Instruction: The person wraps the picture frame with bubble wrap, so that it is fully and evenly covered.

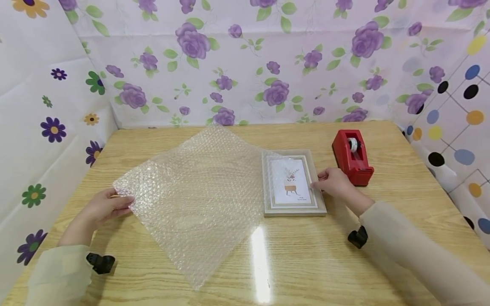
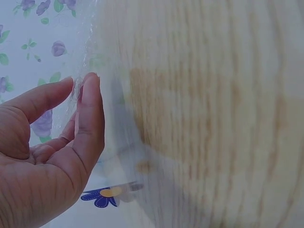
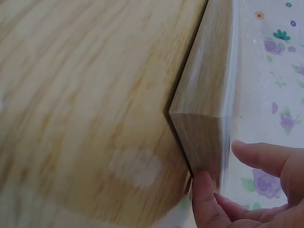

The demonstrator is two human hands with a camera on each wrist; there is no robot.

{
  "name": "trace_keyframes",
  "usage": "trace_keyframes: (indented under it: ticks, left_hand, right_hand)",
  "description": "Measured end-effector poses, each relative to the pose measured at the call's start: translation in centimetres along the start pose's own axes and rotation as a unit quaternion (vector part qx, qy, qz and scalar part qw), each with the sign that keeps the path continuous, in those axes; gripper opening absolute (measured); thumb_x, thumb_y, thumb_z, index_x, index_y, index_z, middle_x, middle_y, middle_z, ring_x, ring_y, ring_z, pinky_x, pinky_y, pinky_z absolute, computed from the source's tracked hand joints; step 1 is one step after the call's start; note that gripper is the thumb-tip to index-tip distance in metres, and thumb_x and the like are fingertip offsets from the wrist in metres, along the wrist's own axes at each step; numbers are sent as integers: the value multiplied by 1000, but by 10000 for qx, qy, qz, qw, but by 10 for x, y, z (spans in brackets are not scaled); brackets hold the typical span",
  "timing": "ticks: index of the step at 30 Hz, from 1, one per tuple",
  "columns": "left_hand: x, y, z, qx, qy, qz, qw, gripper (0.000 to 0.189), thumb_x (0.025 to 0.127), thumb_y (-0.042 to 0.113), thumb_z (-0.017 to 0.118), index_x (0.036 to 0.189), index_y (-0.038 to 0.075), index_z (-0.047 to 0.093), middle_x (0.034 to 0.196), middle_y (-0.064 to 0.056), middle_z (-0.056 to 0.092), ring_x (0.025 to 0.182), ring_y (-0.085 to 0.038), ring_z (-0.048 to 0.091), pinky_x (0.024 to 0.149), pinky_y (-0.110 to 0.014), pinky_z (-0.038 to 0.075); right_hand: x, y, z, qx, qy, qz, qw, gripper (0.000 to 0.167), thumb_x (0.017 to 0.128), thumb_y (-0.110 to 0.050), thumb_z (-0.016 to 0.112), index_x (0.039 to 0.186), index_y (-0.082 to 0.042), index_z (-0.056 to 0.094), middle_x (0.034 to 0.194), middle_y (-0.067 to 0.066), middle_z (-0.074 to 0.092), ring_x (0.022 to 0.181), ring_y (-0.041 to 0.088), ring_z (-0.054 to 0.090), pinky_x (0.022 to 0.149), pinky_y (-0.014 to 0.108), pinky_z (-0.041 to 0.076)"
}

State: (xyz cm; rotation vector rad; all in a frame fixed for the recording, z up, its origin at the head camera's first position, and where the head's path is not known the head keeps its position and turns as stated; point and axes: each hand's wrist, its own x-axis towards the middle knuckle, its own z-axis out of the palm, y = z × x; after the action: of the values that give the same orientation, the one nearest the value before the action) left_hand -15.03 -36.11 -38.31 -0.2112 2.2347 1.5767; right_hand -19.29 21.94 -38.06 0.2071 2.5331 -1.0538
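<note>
A sheet of clear bubble wrap (image 1: 199,187) lies turned like a diamond on the wooden table. My left hand (image 1: 101,208) pinches its left corner; in the left wrist view the film's edge (image 2: 80,90) runs between thumb and fingers. The wrap's right corner lies over the left and upper part of a picture frame (image 1: 304,182) with a beige border and a plant-pot print. My right hand (image 1: 337,182) holds the frame's right edge. In the right wrist view, the thumb is at the face of the frame (image 3: 199,137) and a finger touches its side.
A red tape dispenser (image 1: 352,157) with a roll of tape stands just behind and right of my right hand. Flower-patterned sheeting (image 1: 245,63) rises along the table's back edge. Printed sheets also hang at the left and right sides.
</note>
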Motion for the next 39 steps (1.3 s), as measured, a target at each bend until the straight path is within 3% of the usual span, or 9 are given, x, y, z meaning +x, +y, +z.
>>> trace_keyframes:
  ticks: [9, 22, 27, 35, 39]
  left_hand:
    - [0, -3, 1, -155, -36, 39, 9999, 49, 95, 5, 54, 129, -18, 28, 87, 8, 62, 78, -3, 65, 74, -20, 57]
    - [1, -6, -1, -131, -16, -27, 9999, 62, 95, 8, 54, 137, -19, 18, 89, 9, 61, 80, -3, 65, 77, -21, 57]
    - [-2, -5, 0, -75, -10, -57, 10000, 61, 96, 8, 53, 137, -20, 18, 89, 9, 60, 79, -3, 65, 76, -21, 57]
    - [-3, -2, 1, 71, 190, -125, 9997, 39, 98, 13, 51, 121, -11, 31, 89, 6, 57, 76, -3, 63, 74, -20, 57]
    - [-2, -1, 0, -303, 498, -127, 9982, 36, 98, 21, 52, 115, -4, 34, 86, 7, 58, 76, -2, 63, 73, -18, 57]
  right_hand:
    - [2, 4, 0, -91, 73, 111, 9999, 43, 82, -23, 74, 111, 6, 59, 98, 15, 61, 76, 17, 58, 63, 21, 51]
    - [0, -3, 2, -290, 298, 104, 9991, 31, 82, -18, 73, 99, 5, 60, 84, 11, 60, 66, 14, 56, 54, 22, 48]
    - [-1, -5, 2, -406, 306, 120, 9986, 30, 84, -19, 70, 101, 4, 59, 86, 13, 59, 69, 17, 54, 55, 21, 47]
    - [-5, -7, -4, -411, 373, -95, 9984, 36, 85, -17, 68, 109, 7, 58, 99, 19, 60, 82, 23, 53, 63, 22, 48]
    - [-4, -4, -6, -241, 301, -92, 9992, 39, 85, -18, 68, 112, 8, 56, 101, 19, 58, 83, 22, 54, 64, 21, 49]
